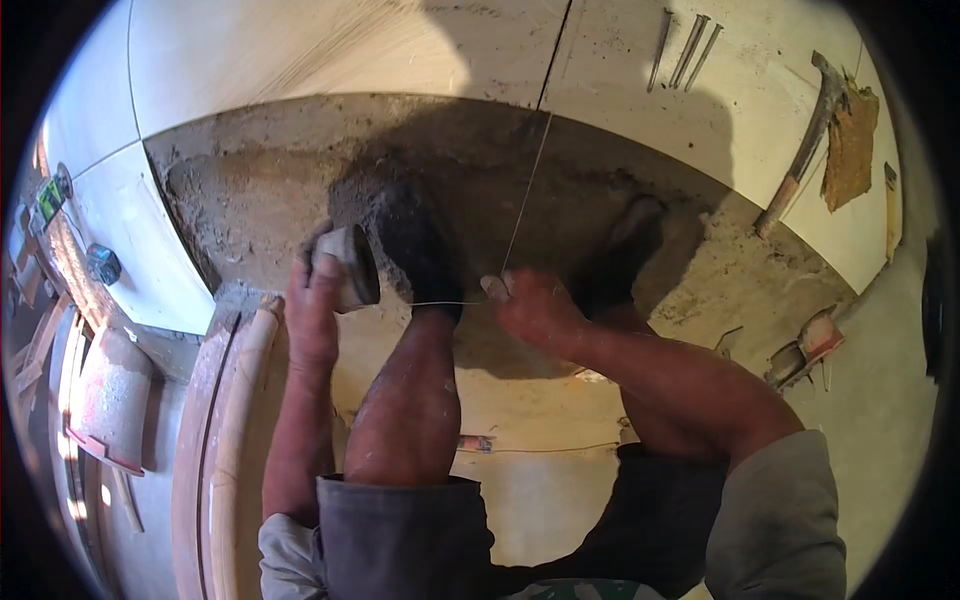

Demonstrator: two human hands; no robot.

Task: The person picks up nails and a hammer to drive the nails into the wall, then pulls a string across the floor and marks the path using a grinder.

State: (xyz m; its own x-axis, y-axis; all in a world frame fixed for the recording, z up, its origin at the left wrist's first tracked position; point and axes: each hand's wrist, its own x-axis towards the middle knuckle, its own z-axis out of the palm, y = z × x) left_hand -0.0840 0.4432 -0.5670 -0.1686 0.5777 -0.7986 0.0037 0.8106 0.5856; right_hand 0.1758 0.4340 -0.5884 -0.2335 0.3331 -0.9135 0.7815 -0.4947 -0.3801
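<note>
My left hand (315, 300) is wrapped round a grey cup-shaped spool (352, 268), its dark end facing right. A thin pale string (440, 303) runs from beside the spool across to my right hand (530, 308). There my thumb and fingers are pinched together on the string. From this pinch the string stretches up, taut and slightly slanted, to the tile edge near a dark joint (553, 55). Both hands are above the bare ground, between and beside my legs. My dark-shod feet (415, 235) stand on the rough mortar strip (250, 190).
Large pale tiles (300, 45) border the strip. Three long nails (690, 50), a hammer (805, 150) and a broken wood piece (852, 145) lie at upper right. A white bucket (112, 395), wooden boards (205, 440) and a blue block (102, 263) are at left.
</note>
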